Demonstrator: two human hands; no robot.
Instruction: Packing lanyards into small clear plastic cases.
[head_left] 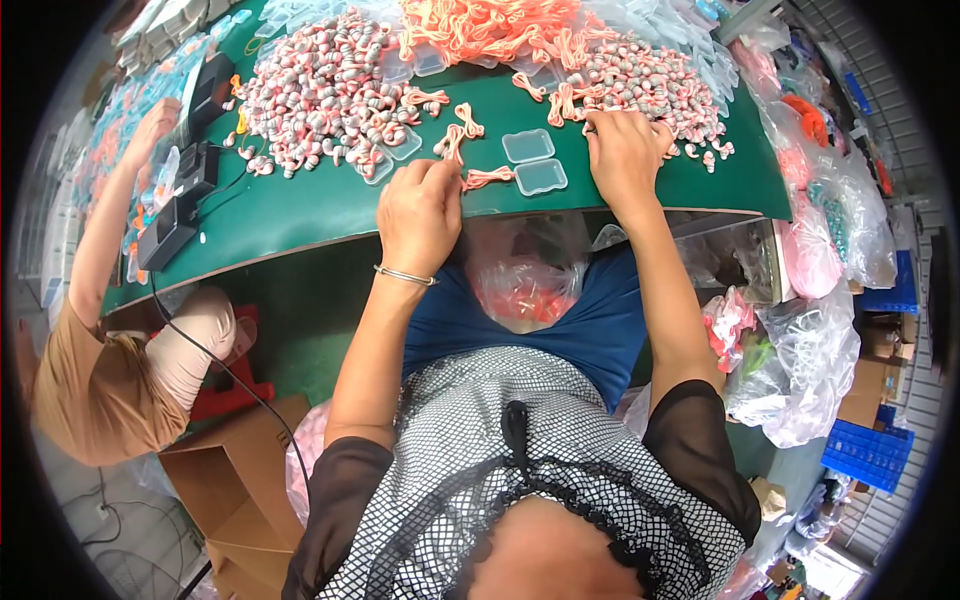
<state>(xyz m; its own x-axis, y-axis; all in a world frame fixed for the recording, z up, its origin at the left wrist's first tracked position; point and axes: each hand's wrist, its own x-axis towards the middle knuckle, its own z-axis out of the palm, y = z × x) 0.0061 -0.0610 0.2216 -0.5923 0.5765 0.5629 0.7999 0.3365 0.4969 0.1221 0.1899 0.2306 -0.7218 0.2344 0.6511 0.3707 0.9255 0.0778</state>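
An open clear plastic case lies flat on the green table, its two halves side by side. My left hand is to the left of it with the fingers curled down. A bundle of orange-pink cord lies between that hand's thumb side and the case, and another cord bundle is just beyond its fingertips. My right hand has its fingers bent at the near edge of a pile of small grey-and-pink rounded pieces. What either hand's fingertips hold is hidden.
A larger pile of such pieces spreads on the left, and a heap of orange cord bundles lies at the back. Black boxes with a cable stand near another person's arm. Plastic bags crowd the right side.
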